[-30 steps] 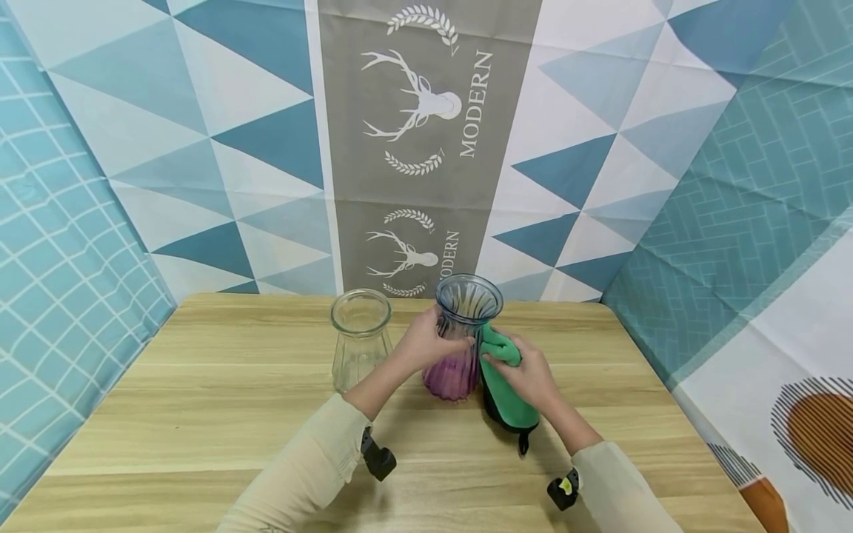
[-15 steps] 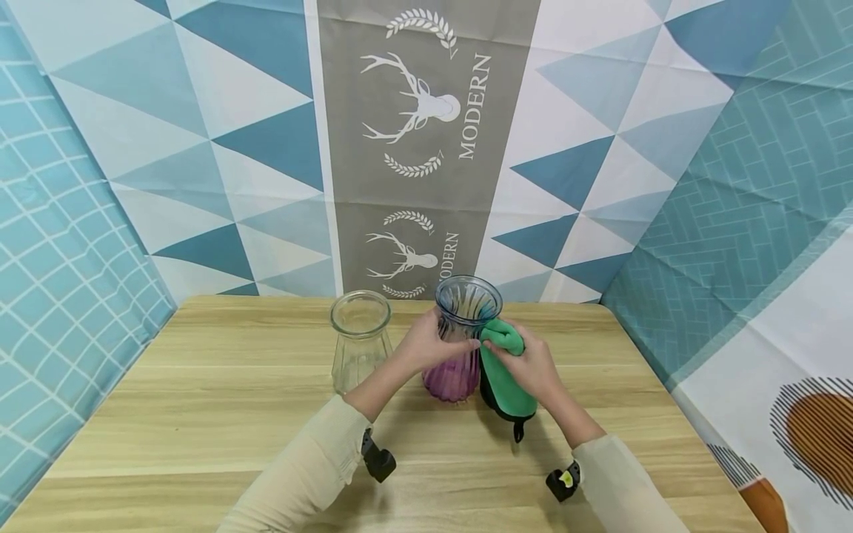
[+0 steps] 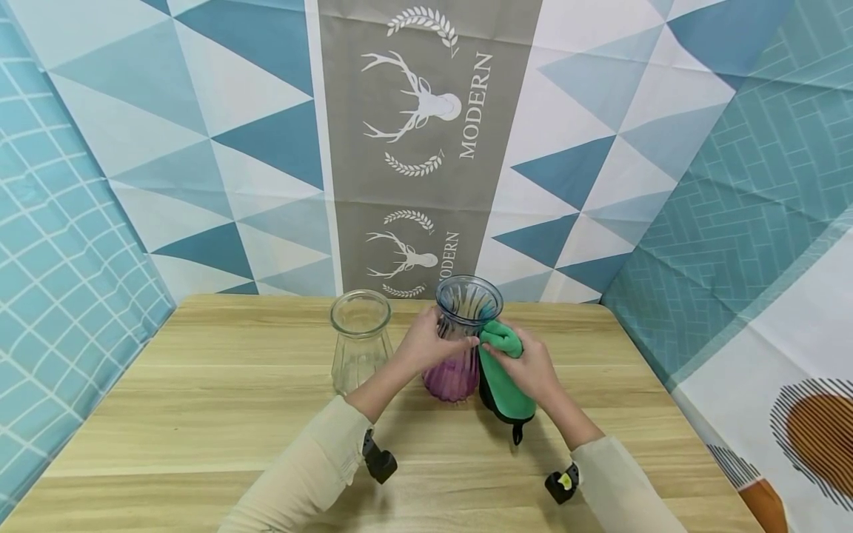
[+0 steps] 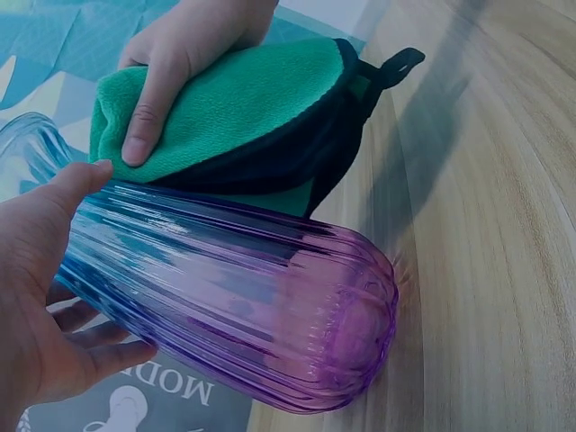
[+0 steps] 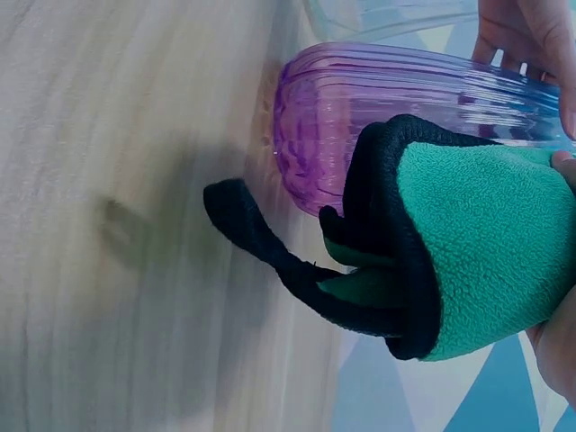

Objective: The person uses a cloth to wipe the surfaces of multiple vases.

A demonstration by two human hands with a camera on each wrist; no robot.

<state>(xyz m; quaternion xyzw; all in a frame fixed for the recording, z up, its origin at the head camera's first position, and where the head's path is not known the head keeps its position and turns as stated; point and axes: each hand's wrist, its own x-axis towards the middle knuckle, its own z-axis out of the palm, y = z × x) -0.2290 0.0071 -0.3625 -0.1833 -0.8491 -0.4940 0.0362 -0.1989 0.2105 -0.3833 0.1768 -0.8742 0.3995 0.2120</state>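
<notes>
A ribbed glass vase, blue at the rim and purple at the base, stands upright on the table. Around its neck curl the fingers and thumb of my left hand. My right hand grips a folded green cloth with black edging and a hanging loop, against the vase's right side. In the left wrist view the cloth lies along the vase, just beside the left thumb. The right wrist view shows the cloth covering part of the vase; most of the right hand is out of that frame.
A clear glass vase stands left of the coloured one, partly behind my left forearm. The wooden table ends at a wall hung with patterned cloth. Black wrist cameras hang below both sleeves.
The right hand and cloth have shifted slightly left and upward along the vase's neck since a second ago, then barely moved. The left hand and both vases stay in place.
</notes>
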